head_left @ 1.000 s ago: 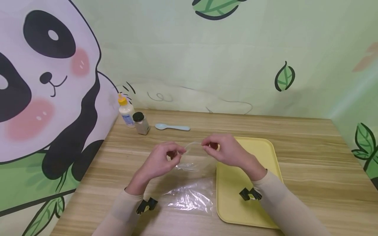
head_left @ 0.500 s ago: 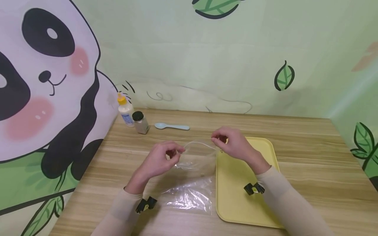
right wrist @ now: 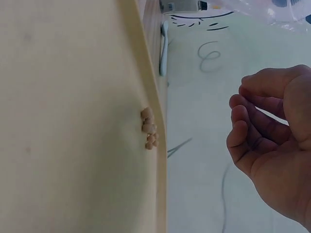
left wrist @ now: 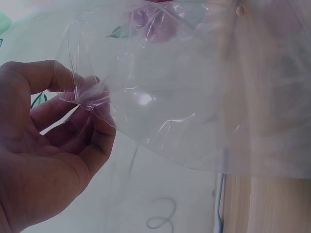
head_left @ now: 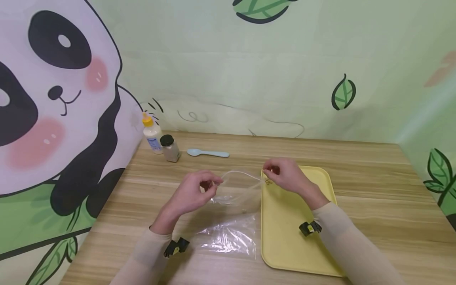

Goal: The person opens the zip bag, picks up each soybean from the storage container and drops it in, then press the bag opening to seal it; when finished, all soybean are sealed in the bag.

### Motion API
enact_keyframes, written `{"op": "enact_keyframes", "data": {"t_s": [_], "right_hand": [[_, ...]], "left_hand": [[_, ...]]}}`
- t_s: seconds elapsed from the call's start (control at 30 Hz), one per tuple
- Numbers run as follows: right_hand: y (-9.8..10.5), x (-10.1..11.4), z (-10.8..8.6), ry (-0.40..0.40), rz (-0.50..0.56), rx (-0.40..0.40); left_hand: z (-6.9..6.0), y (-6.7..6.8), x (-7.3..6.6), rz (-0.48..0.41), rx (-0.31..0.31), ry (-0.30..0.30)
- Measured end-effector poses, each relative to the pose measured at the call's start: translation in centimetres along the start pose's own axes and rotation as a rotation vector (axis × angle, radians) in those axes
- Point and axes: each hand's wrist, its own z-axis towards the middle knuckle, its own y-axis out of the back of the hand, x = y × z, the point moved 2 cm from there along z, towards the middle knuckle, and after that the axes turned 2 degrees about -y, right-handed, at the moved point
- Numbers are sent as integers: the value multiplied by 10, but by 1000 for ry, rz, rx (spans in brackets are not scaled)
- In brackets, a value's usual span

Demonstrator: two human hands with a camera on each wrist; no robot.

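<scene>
My left hand (head_left: 190, 194) pinches the edge of a clear plastic bag (head_left: 231, 237), whose upper part stands raised over the table. In the left wrist view the film bunches between thumb and fingers, and a small tan piece (left wrist: 240, 10) shows through the bag. My right hand (head_left: 286, 178) is above the far left corner of a yellow tray (head_left: 295, 245). Its fingers are loosely bent, with nothing visible between them in the right wrist view. Just below lies a small cluster of tan pieces (right wrist: 148, 127) by the tray's rim.
At the back left of the wooden table (head_left: 384, 206) stand a white bottle with a yellow cap (head_left: 153, 136) and a dark-lidded jar (head_left: 171, 149). A light blue spoon (head_left: 208, 153) lies to their right. A printed wall (head_left: 228, 79) rises behind.
My right hand has moved right, from beside the bag's mouth to over the tray's corner, uncovering the tan pieces. My left hand has kept its hold on the bag.
</scene>
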Motion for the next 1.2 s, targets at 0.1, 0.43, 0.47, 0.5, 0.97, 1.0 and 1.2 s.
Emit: {"op": "enact_keyframes", "data": {"t_s": [0.1, 0.43, 0.47, 0.5, 0.97, 1.0, 1.2], "right_hand": [[-2, -6, 0, -1, -7, 7], [-7, -19, -3, -43, -42, 43], [-8, -21, -4, -46, -48, 46], [-9, -22, -4, -50, -49, 48], [-18, -36, -8, -119, -64, 95], [-18, -36, -8, -124, -71, 102], [-20, -39, -8, -152, -105, 143]], "left_hand": [[0, 1, 0, 3, -5, -2], [1, 0, 1, 0, -13, -10], [1, 0, 1, -1, -14, -12], [1, 0, 1, 0, -15, -11], [1, 1, 2, -2, -25, -25], [0, 1, 2, -1, -25, -23], [1, 2, 2, 2, -27, -25]]}}
